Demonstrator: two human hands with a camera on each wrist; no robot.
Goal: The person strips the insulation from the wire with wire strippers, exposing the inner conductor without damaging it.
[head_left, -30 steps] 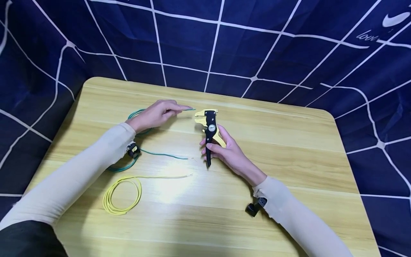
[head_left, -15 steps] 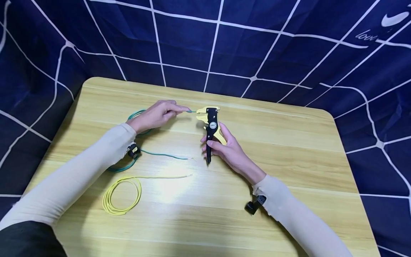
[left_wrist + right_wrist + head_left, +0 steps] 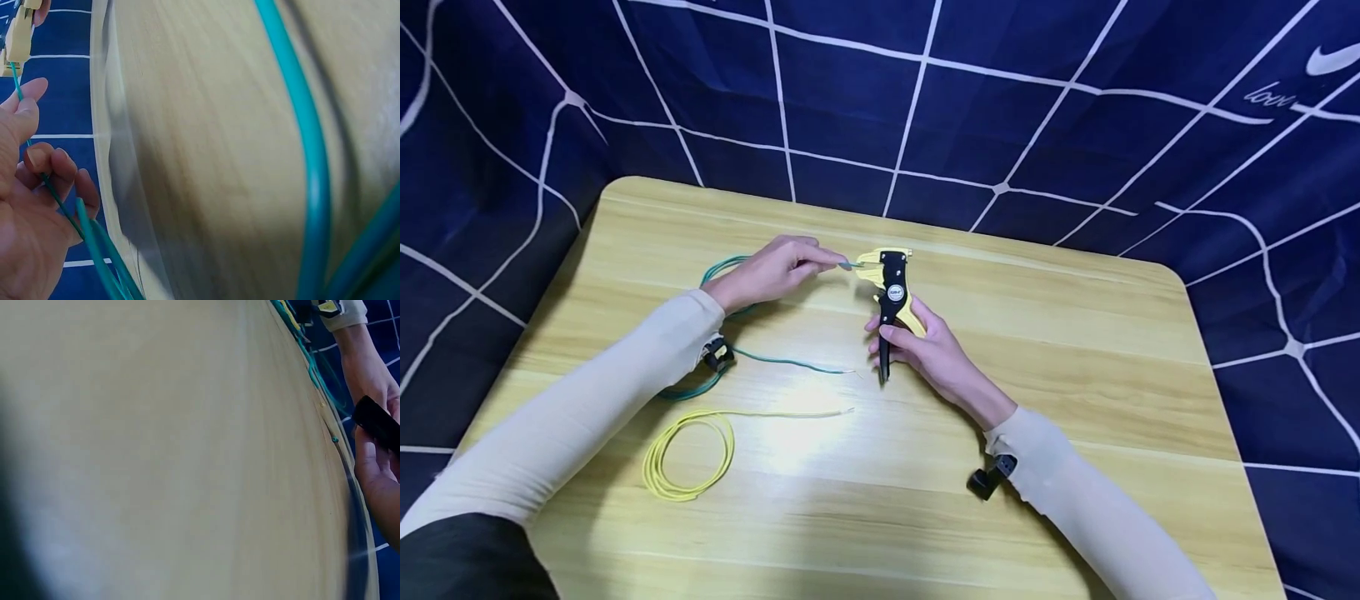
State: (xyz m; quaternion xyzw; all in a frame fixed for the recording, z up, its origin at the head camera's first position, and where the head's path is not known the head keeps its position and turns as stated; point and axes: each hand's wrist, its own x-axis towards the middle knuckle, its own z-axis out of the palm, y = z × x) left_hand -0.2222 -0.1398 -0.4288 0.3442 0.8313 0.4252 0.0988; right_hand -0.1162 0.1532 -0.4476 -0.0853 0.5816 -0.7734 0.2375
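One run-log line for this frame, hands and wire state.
left hand: pinches green wire end | right hand: grips wire stripper | wire tip at stripper head | yellow wire: idle on table

glossy wood-grain table (image 3: 1075, 350), smooth plastic-coated green wire (image 3: 790, 362), cloth backdrop (image 3: 1000, 100)

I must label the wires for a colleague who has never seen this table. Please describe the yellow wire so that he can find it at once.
Start at the wooden table and go to its near left part, beside the left sleeve. The yellow wire lies there in a small coil, one straight end running right. Unlike the green wire, no hand touches it.
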